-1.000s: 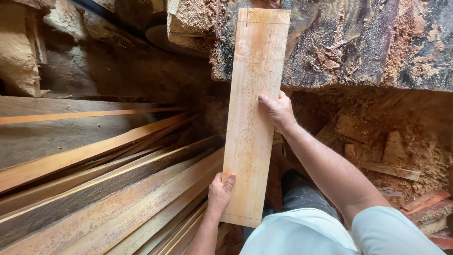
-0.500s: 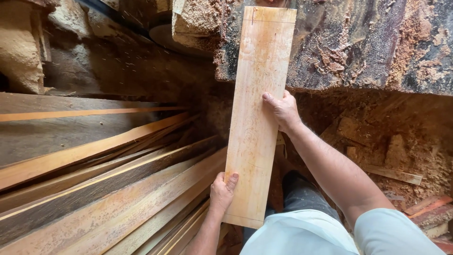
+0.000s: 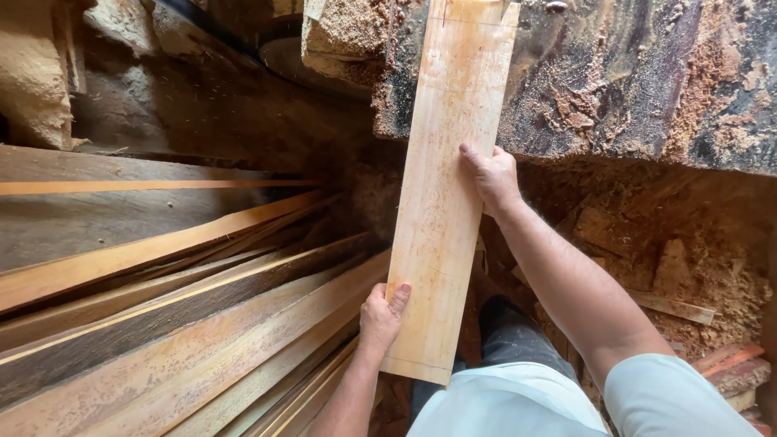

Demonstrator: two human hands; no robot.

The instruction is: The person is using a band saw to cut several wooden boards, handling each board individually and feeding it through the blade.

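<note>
I hold a long pale wooden board (image 3: 443,186) lengthwise in front of me, its far end lying over a dark, sawdust-covered machine table (image 3: 647,81). My left hand (image 3: 380,314) grips the board's left edge near its close end, thumb on top. My right hand (image 3: 492,178) clasps the right edge about halfway along. Faint pencil lines run across the board near both ends.
A heap of rough planks and offcuts (image 3: 162,324) slopes away on the left. Sawdust and wood scraps (image 3: 688,275) cover the floor on the right. A sawdust-caked block (image 3: 348,32) sits at the top centre. My dark trouser legs (image 3: 510,340) are below.
The board has slid a little farther away over the machine table, and both hands have moved forward with it, keeping their grip.
</note>
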